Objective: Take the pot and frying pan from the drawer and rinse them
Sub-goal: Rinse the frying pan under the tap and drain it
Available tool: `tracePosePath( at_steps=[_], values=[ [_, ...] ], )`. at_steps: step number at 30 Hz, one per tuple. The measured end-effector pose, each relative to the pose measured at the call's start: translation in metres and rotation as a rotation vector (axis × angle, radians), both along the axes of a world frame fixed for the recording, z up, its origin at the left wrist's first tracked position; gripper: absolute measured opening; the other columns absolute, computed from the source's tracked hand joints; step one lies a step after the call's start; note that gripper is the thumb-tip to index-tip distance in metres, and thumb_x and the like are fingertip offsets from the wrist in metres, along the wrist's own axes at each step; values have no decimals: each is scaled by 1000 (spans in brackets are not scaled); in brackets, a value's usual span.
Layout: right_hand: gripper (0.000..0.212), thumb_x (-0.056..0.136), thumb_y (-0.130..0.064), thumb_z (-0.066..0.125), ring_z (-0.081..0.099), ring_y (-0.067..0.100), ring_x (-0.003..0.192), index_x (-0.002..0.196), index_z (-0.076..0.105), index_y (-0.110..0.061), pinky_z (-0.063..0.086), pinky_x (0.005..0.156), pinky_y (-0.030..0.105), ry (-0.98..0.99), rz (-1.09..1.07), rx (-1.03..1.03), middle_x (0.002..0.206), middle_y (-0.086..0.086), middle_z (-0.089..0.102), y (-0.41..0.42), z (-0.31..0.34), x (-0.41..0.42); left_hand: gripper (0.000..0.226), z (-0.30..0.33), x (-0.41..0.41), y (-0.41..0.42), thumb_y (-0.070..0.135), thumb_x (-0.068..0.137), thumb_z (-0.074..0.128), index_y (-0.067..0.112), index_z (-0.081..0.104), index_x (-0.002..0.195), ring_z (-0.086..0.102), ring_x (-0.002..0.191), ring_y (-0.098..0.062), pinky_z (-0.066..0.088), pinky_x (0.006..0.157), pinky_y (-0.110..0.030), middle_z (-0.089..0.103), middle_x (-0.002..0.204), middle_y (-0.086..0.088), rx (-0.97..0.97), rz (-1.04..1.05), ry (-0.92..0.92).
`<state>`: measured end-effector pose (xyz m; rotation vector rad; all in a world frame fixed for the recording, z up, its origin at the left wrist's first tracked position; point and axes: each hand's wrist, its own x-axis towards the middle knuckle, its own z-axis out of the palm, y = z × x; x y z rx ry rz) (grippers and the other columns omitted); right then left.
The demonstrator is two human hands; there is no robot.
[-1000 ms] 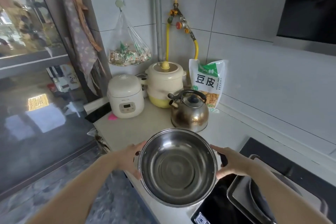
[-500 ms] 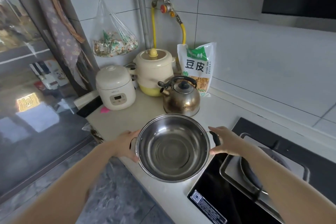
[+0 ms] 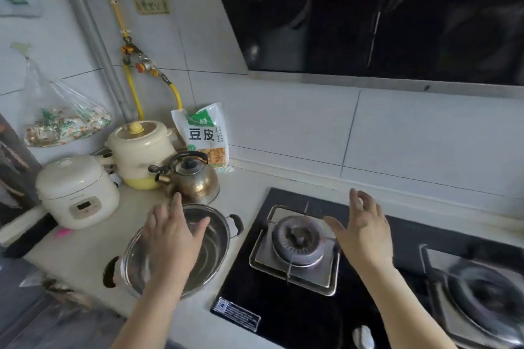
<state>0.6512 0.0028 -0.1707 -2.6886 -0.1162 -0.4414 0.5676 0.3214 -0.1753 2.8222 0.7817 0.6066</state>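
Big dark characters "豆皮" read clearly on the white-and-green food bag (image 3: 204, 137) leaning at the wall; the hob's label sticker (image 3: 237, 316) is too blurred to read.

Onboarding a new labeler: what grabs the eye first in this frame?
Two open hands: the left hand spread over the stainless steel pot on the countertop, the right hand over the gas hob beside its left burner. Behind the pot sit a tarnished whistling kettle, a cream rice cooker and a bag of tofu skin against the tiles. A black range hood fills the upper right.
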Motion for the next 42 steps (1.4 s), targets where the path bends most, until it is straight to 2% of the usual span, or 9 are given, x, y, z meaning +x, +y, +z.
tracePosePath(
  at_steps=[3,10,15,18,22,24,29,33,42],
  values=[
    [81,81,-49,70,43,38,124,142,38,-6,44,97,49,-72,-275,50,139,17,46,-103,12,-48,81,15,1,-86,50,81,69,5,41,143,38,130,-44,32,107,-54,45,140,-26,-93,-74,-140],
    [75,76,-39,78,46,42,116,135,50,-3,42,99,49,-177,-761,55,131,23,52,-328,35,-179,79,36,6,-288,45,78,73,-3,47,134,45,119,-48,39,98,-58,53,125,-32,-106,-399,-178],
    [81,80,-41,74,41,38,125,143,40,-2,39,102,48,-212,-1041,77,141,20,45,-428,54,-282,75,53,4,-430,45,82,70,-7,48,133,45,117,-49,42,95,-60,54,124,-34,-140,-704,-213],
    [82,83,-46,70,34,35,133,145,38,-4,34,108,45,-205,-1222,79,146,17,41,-468,63,-344,78,62,-3,-509,46,80,72,-7,49,132,46,117,-51,44,94,-62,53,124,-35,-154,-893,-219],
    [80,82,-41,73,33,33,136,143,41,-1,31,113,43,-262,-1435,49,143,18,45,-502,66,-428,86,66,-19,-610,60,77,45,-11,54,123,52,103,-52,44,87,-58,56,112,-37,-144,-1164,-319],
    [78,82,-42,73,36,32,135,142,42,-2,34,112,43,-287,-1550,22,142,18,47,-514,65,-470,86,66,-37,-660,60,74,43,-13,55,119,55,93,-51,45,80,-57,57,106,-37,-165,-1284,-354],
    [79,80,-41,75,42,34,130,140,45,0,38,109,44,-314,-1810,-36,137,18,50,-539,60,-576,82,59,-106,-777,55,75,48,-15,55,117,54,94,-54,43,81,-60,57,104,-39,-190,-1532,-311],
    [78,78,-39,77,46,35,125,137,47,2,42,103,45,-325,-1963,-72,133,20,52,-566,58,-657,75,55,-174,-861,31,69,84,-14,52,121,53,101,-54,44,84,-61,56,110,-38,-232,-1691,-232],
    [77,79,-39,76,45,34,126,138,47,1,43,105,45,-291,-2117,-150,134,19,52,-665,64,-838,82,49,-366,-1031,44,74,76,-9,50,130,50,114,-49,43,96,-58,57,121,-32,-289,-1900,-157]
  ],
)
